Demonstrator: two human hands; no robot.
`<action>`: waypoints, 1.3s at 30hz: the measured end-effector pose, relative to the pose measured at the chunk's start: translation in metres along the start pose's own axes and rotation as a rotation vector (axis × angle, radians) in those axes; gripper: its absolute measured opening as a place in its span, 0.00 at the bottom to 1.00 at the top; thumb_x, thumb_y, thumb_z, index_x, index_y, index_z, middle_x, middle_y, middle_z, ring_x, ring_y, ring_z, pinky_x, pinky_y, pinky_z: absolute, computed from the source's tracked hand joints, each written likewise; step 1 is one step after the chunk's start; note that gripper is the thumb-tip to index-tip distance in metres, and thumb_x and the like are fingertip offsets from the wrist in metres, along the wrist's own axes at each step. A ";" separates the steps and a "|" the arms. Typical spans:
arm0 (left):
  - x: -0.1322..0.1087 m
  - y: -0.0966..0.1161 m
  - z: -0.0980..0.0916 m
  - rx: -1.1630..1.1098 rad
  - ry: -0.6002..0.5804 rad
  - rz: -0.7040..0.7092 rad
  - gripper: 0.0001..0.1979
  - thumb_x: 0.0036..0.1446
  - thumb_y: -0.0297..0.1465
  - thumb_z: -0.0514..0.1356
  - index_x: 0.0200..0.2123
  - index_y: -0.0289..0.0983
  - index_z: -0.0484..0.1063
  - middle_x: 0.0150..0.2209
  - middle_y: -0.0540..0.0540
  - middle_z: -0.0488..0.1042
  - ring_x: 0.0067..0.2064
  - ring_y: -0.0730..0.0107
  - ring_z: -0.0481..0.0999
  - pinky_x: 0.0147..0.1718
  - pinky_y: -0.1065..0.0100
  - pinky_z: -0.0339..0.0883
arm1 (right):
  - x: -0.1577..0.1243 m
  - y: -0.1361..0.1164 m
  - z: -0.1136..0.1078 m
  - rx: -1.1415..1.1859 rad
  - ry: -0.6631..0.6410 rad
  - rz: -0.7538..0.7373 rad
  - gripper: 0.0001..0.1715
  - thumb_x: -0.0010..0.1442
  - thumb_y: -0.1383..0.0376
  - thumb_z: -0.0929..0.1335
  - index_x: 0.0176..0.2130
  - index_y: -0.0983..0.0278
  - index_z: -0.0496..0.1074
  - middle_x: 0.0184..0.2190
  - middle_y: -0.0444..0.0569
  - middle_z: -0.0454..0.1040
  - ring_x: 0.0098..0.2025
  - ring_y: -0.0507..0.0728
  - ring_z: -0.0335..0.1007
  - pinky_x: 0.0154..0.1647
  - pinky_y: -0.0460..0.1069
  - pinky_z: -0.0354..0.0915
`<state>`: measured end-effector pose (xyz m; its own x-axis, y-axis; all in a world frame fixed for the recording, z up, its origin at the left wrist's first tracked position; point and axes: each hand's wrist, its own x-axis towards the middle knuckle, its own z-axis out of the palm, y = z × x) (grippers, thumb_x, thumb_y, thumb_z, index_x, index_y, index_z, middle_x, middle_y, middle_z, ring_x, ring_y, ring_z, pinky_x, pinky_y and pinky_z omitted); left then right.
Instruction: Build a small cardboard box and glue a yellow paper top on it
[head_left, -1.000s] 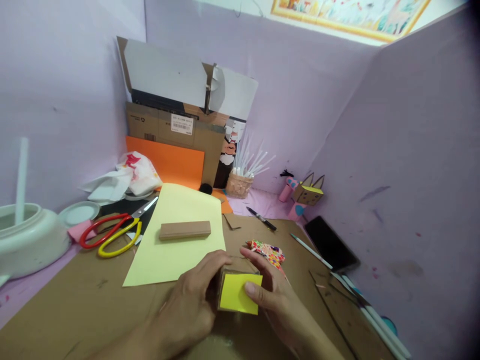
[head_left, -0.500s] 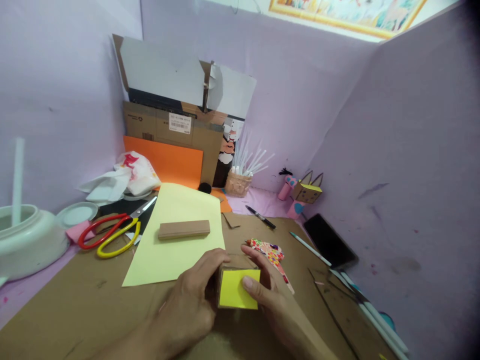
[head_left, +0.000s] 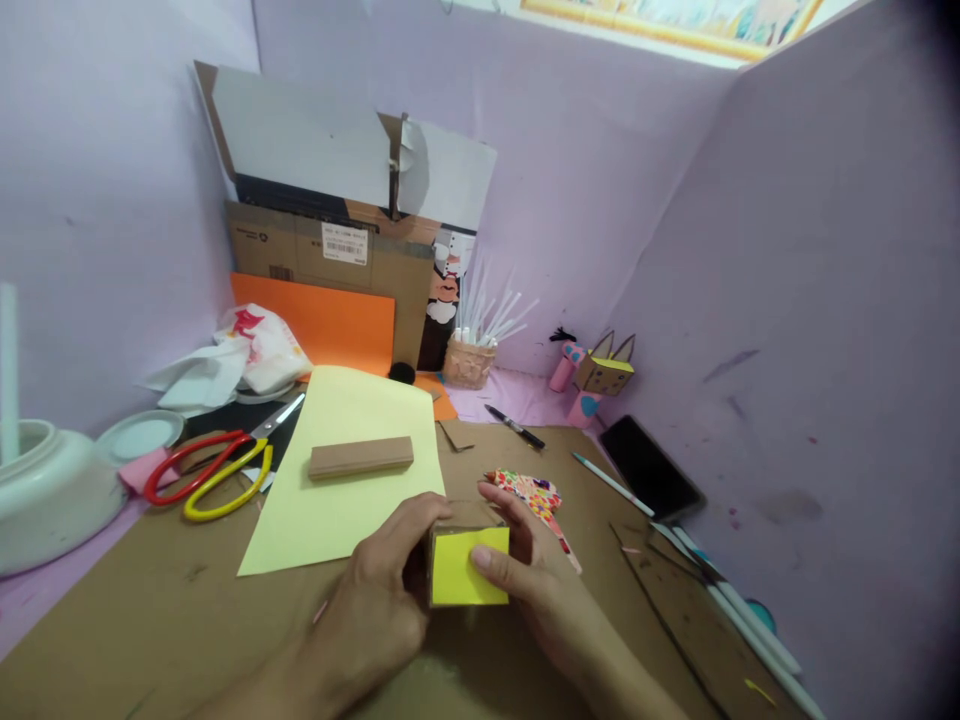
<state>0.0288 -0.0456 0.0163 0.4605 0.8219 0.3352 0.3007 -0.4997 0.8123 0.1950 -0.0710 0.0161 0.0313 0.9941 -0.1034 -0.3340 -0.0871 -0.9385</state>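
Observation:
A small cardboard box (head_left: 450,567) with a yellow paper square (head_left: 457,585) on the side facing me is held low at the centre. My left hand (head_left: 390,580) grips its left side, fingers curled round it. On the right, my right hand (head_left: 529,560) holds the box, its thumb pressed on the yellow square and its fingers along the far edge. Beyond my hands, a flat brown cardboard bar (head_left: 361,458) lies on a pale yellow sheet (head_left: 300,520). Just behind my right hand is a floral-patterned piece (head_left: 536,492).
Scissors (head_left: 225,475) with red and yellow handles lie left, near a white pot (head_left: 56,500). A black pen (head_left: 514,427), a phone (head_left: 651,468) and white sticks (head_left: 750,620) lie right. A straw basket (head_left: 469,362) and large cardboard box (head_left: 330,260) stand behind.
The whole view has shifted slightly, with the table items appearing further left. Both hands keep their hold on the box, which looks the same.

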 end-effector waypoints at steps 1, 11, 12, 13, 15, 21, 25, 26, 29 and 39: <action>0.000 0.000 0.000 -0.005 0.003 0.002 0.21 0.49 0.20 0.55 0.47 0.41 0.62 0.46 0.46 0.71 0.44 0.66 0.73 0.41 0.71 0.67 | 0.000 0.000 0.000 0.006 0.002 -0.003 0.39 0.39 0.60 0.77 0.50 0.61 0.65 0.50 0.53 0.71 0.50 0.63 0.68 0.50 0.57 0.62; -0.001 -0.003 -0.001 -0.006 -0.010 -0.030 0.26 0.47 0.20 0.54 0.51 0.43 0.63 0.50 0.45 0.68 0.49 0.64 0.70 0.45 0.68 0.66 | 0.000 0.000 0.002 0.036 0.073 0.024 0.39 0.38 0.61 0.76 0.49 0.62 0.64 0.45 0.53 0.73 0.51 0.66 0.67 0.47 0.57 0.63; 0.000 -0.005 -0.003 -0.036 -0.040 -0.065 0.29 0.46 0.20 0.54 0.52 0.43 0.62 0.52 0.45 0.67 0.50 0.63 0.69 0.45 0.67 0.66 | 0.001 0.000 0.001 0.038 0.085 0.037 0.39 0.38 0.61 0.76 0.49 0.62 0.64 0.43 0.52 0.74 0.49 0.65 0.69 0.46 0.57 0.64; 0.001 -0.007 -0.006 -0.087 -0.075 -0.124 0.31 0.44 0.20 0.55 0.54 0.43 0.61 0.53 0.44 0.66 0.50 0.61 0.69 0.44 0.66 0.66 | 0.002 -0.001 0.000 0.040 0.096 0.050 0.39 0.39 0.61 0.76 0.49 0.62 0.63 0.40 0.51 0.75 0.46 0.65 0.70 0.45 0.56 0.64; 0.004 -0.013 -0.013 -0.260 -0.135 -0.286 0.35 0.42 0.23 0.56 0.57 0.42 0.58 0.52 0.42 0.65 0.47 0.60 0.71 0.40 0.64 0.69 | 0.004 -0.001 -0.001 0.035 0.105 0.066 0.38 0.40 0.60 0.76 0.49 0.62 0.63 0.37 0.49 0.75 0.43 0.64 0.72 0.44 0.57 0.64; 0.013 -0.012 -0.016 -0.594 -0.096 -0.510 0.37 0.39 0.40 0.66 0.54 0.37 0.60 0.55 0.38 0.65 0.57 0.54 0.64 0.53 0.57 0.59 | 0.003 0.003 0.004 -0.105 0.095 0.009 0.38 0.40 0.59 0.76 0.49 0.61 0.63 0.42 0.52 0.74 0.46 0.64 0.71 0.46 0.58 0.64; 0.017 -0.005 -0.011 -0.609 -0.080 -0.553 0.37 0.35 0.35 0.69 0.51 0.35 0.61 0.49 0.37 0.71 0.49 0.52 0.71 0.49 0.56 0.63 | 0.000 0.001 0.005 -0.072 0.040 0.032 0.38 0.43 0.59 0.75 0.51 0.61 0.62 0.45 0.54 0.73 0.47 0.63 0.70 0.47 0.57 0.64; 0.018 -0.005 -0.012 -0.614 -0.057 -0.578 0.36 0.35 0.35 0.68 0.50 0.35 0.62 0.48 0.38 0.72 0.48 0.52 0.72 0.48 0.56 0.64 | -0.001 -0.001 0.005 -0.026 0.030 0.054 0.37 0.44 0.58 0.75 0.51 0.61 0.62 0.47 0.55 0.72 0.48 0.63 0.70 0.46 0.57 0.65; 0.020 -0.005 -0.015 -0.659 -0.018 -0.638 0.34 0.36 0.34 0.68 0.49 0.33 0.63 0.45 0.39 0.73 0.46 0.53 0.73 0.45 0.57 0.66 | -0.002 -0.008 0.002 0.115 -0.006 0.142 0.33 0.47 0.57 0.72 0.51 0.62 0.63 0.52 0.56 0.68 0.47 0.63 0.70 0.41 0.56 0.67; 0.021 -0.005 -0.011 -0.587 0.011 -0.614 0.36 0.36 0.36 0.68 0.50 0.32 0.62 0.41 0.40 0.75 0.43 0.56 0.74 0.42 0.60 0.67 | -0.004 -0.003 0.004 0.002 -0.034 0.141 0.39 0.40 0.69 0.72 0.52 0.61 0.60 0.49 0.53 0.69 0.48 0.62 0.68 0.39 0.54 0.67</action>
<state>0.0277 -0.0231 0.0247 0.3480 0.9052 -0.2441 0.0107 0.2565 0.9665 0.1923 -0.0744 0.0202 -0.0475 0.9737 -0.2230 -0.3344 -0.2259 -0.9150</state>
